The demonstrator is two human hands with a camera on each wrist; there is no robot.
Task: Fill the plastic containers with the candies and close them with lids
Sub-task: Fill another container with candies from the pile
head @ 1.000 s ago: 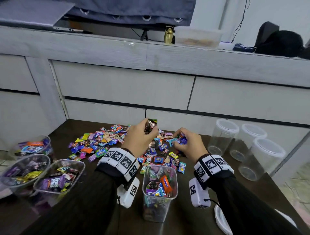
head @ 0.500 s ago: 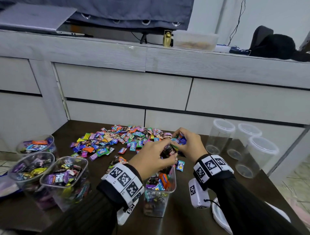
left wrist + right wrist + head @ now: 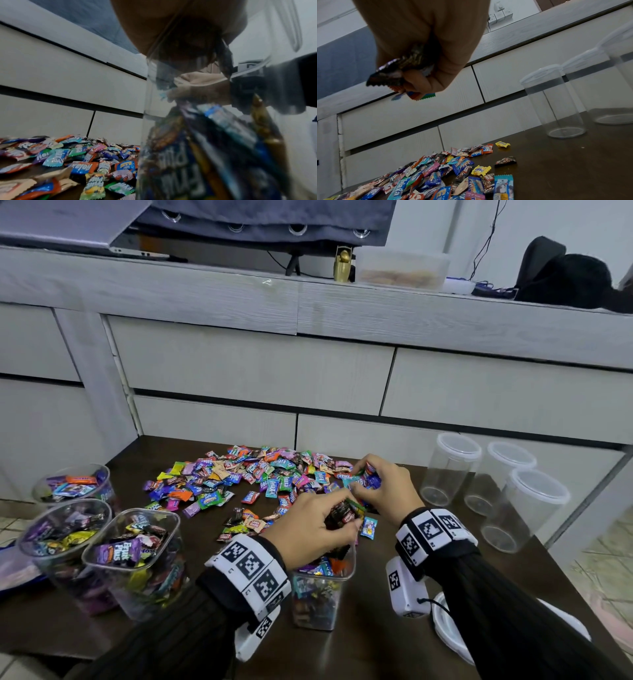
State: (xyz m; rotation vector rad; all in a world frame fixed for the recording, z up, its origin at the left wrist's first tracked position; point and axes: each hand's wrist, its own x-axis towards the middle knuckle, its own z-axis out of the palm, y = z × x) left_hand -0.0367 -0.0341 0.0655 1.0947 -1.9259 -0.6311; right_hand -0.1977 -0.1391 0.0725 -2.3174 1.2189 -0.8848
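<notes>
A heap of wrapped candies (image 3: 246, 477) lies across the dark table (image 3: 376, 655). At the front stands an open clear container (image 3: 318, 601), partly filled. My left hand (image 3: 344, 520) hovers over its mouth and grips a bunch of dark candies (image 3: 340, 510). Through the container's wall (image 3: 188, 155) the left wrist view shows that hand (image 3: 171, 33) above. My right hand (image 3: 359, 482) sits at the heap's right edge, fingers curled round several candies (image 3: 370, 479). In the right wrist view the right hand (image 3: 412, 81) clutches dark and coloured wrappers (image 3: 388, 73) above the heap (image 3: 436, 178).
Three open containers full of candies (image 3: 133, 563) (image 3: 61, 535) (image 3: 75, 484) stand at the left. Three empty lidded containers (image 3: 448, 470) (image 3: 503, 474) (image 3: 527, 508) stand at the right. White lids (image 3: 445, 628) lie under my right forearm. Grey drawers (image 3: 253, 371) rise behind the table.
My left hand has come back from above the heap and down over the front container, carrying its candies. My right hand has stayed at the heap's right edge, gathering candies.
</notes>
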